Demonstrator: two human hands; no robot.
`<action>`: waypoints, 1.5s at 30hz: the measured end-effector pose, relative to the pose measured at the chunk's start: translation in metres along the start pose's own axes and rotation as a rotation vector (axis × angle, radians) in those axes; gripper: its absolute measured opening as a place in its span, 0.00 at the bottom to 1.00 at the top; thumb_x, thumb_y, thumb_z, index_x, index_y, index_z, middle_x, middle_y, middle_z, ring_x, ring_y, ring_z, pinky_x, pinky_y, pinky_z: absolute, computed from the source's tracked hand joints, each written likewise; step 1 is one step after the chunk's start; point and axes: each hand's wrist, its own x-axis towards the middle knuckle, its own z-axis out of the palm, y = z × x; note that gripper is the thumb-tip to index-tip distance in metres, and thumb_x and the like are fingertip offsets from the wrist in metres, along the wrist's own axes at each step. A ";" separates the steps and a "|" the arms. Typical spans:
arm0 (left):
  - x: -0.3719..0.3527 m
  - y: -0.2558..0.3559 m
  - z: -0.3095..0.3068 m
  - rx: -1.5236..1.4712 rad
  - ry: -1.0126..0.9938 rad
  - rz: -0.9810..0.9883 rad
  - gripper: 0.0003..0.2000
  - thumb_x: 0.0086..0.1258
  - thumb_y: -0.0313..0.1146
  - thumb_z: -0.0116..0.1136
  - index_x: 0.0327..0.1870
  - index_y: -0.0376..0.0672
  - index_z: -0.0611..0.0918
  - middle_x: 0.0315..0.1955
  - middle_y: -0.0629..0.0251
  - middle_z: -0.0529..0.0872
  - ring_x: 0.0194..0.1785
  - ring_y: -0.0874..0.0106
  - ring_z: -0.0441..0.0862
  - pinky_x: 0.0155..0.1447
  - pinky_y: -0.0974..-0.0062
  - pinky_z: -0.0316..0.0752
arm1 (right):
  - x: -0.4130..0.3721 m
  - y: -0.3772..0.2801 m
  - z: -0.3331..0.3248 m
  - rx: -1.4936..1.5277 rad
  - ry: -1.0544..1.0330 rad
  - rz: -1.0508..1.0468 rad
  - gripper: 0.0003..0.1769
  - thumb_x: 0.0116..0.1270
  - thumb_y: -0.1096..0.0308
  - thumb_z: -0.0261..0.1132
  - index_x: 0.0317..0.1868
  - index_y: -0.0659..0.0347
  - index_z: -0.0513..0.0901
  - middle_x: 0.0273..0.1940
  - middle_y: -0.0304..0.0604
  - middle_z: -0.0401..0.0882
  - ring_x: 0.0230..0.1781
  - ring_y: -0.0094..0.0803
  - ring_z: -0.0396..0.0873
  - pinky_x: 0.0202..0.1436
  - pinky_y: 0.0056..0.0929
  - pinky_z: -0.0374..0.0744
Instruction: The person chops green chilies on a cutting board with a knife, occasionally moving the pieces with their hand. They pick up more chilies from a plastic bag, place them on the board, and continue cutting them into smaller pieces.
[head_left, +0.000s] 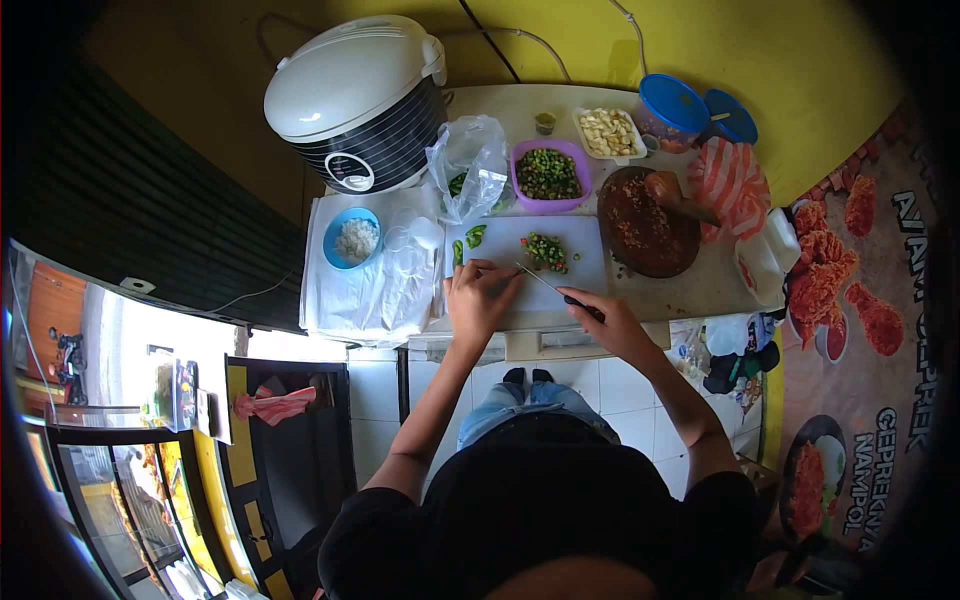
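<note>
Right hand: fingers clamped on knife handle; blade slants away from them toward the left fingertips. Left hand: fingers bent over cutting board; cannot tell whether gripping. Chopped green pieces lie just beyond both, nearer left.

Looks forward and steeply down from wearer's head, wide and dark-edged; takes in, from close above, black shirt at bottom, left hand and right hand near centre, table just beyond, yellow wall at top
</note>
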 end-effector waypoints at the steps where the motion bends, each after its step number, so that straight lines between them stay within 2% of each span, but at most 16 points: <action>1: 0.000 0.000 -0.001 -0.005 0.006 0.016 0.08 0.56 0.41 0.74 0.36 0.56 0.92 0.37 0.77 0.82 0.41 0.73 0.77 0.47 0.68 0.63 | 0.000 0.000 0.000 -0.004 0.006 -0.004 0.21 0.75 0.64 0.61 0.66 0.53 0.78 0.38 0.46 0.85 0.31 0.21 0.72 0.41 0.26 0.76; 4: 0.000 0.002 -0.003 -0.017 0.015 0.053 0.09 0.55 0.41 0.74 0.36 0.56 0.92 0.37 0.77 0.81 0.39 0.74 0.76 0.47 0.69 0.63 | -0.001 0.002 0.001 -0.001 0.004 0.000 0.20 0.75 0.65 0.61 0.66 0.54 0.78 0.46 0.51 0.86 0.35 0.24 0.75 0.48 0.27 0.77; 7: -0.002 -0.001 -0.002 -0.016 0.006 0.067 0.09 0.55 0.41 0.74 0.36 0.56 0.92 0.38 0.77 0.81 0.39 0.74 0.75 0.47 0.69 0.63 | -0.003 0.000 0.002 0.010 0.021 -0.029 0.21 0.75 0.66 0.60 0.66 0.54 0.77 0.48 0.52 0.86 0.39 0.25 0.78 0.51 0.28 0.77; 10: -0.001 -0.001 -0.003 -0.023 0.010 0.066 0.08 0.55 0.41 0.74 0.36 0.56 0.92 0.38 0.77 0.81 0.38 0.74 0.75 0.47 0.69 0.63 | -0.007 -0.009 0.001 0.039 -0.021 0.030 0.21 0.75 0.66 0.60 0.67 0.55 0.77 0.52 0.54 0.85 0.44 0.27 0.81 0.54 0.29 0.76; 13: -0.001 0.001 -0.003 -0.039 0.020 0.057 0.07 0.55 0.41 0.74 0.35 0.55 0.92 0.38 0.77 0.81 0.38 0.74 0.75 0.47 0.69 0.62 | -0.009 -0.009 0.004 0.018 -0.020 0.027 0.21 0.75 0.66 0.60 0.67 0.55 0.77 0.53 0.54 0.84 0.47 0.28 0.82 0.55 0.29 0.76; 18: -0.001 0.001 -0.003 -0.033 -0.008 0.020 0.07 0.56 0.42 0.74 0.34 0.54 0.92 0.38 0.75 0.82 0.40 0.72 0.76 0.49 0.68 0.64 | -0.012 -0.006 0.008 0.010 0.012 -0.039 0.21 0.75 0.66 0.60 0.67 0.55 0.76 0.53 0.55 0.84 0.45 0.28 0.82 0.53 0.29 0.77; 22: -0.002 0.000 -0.002 -0.038 0.004 0.023 0.07 0.56 0.41 0.74 0.34 0.55 0.92 0.38 0.76 0.82 0.40 0.73 0.76 0.49 0.68 0.63 | -0.012 -0.007 0.010 -0.032 0.035 -0.077 0.21 0.75 0.67 0.60 0.67 0.55 0.77 0.50 0.54 0.86 0.40 0.28 0.82 0.51 0.27 0.77; 25: -0.003 -0.002 0.000 -0.046 0.030 0.039 0.06 0.55 0.40 0.75 0.33 0.55 0.92 0.38 0.77 0.82 0.39 0.73 0.75 0.48 0.69 0.62 | -0.009 0.007 0.018 -0.034 0.111 -0.215 0.21 0.75 0.67 0.60 0.67 0.54 0.77 0.35 0.55 0.83 0.29 0.26 0.74 0.42 0.26 0.77; 28: -0.003 -0.002 0.000 -0.059 0.029 0.043 0.06 0.55 0.39 0.74 0.33 0.55 0.92 0.38 0.77 0.82 0.39 0.73 0.75 0.48 0.69 0.62 | -0.012 0.002 0.018 -0.103 0.081 -0.095 0.21 0.75 0.66 0.60 0.67 0.52 0.77 0.24 0.51 0.70 0.23 0.26 0.63 0.33 0.27 0.73; 31: -0.003 -0.001 -0.002 -0.080 0.021 0.034 0.05 0.55 0.38 0.74 0.32 0.55 0.92 0.39 0.77 0.82 0.39 0.73 0.75 0.48 0.69 0.62 | -0.010 0.012 0.024 -0.096 0.141 -0.161 0.21 0.76 0.65 0.60 0.67 0.50 0.77 0.21 0.46 0.61 0.21 0.26 0.58 0.28 0.29 0.69; 37: -0.002 0.000 -0.003 -0.086 0.011 0.031 0.05 0.54 0.37 0.74 0.32 0.55 0.91 0.39 0.78 0.82 0.40 0.73 0.75 0.49 0.69 0.62 | -0.006 -0.002 0.024 -0.102 0.108 -0.057 0.21 0.76 0.65 0.59 0.67 0.50 0.77 0.20 0.44 0.58 0.20 0.25 0.57 0.26 0.28 0.66; 45: -0.001 0.002 -0.005 -0.070 0.000 0.023 0.05 0.54 0.37 0.74 0.32 0.54 0.92 0.38 0.75 0.81 0.41 0.73 0.75 0.49 0.69 0.62 | 0.009 -0.002 0.028 -0.080 0.082 -0.056 0.21 0.76 0.65 0.59 0.67 0.51 0.77 0.20 0.43 0.56 0.20 0.24 0.57 0.25 0.29 0.65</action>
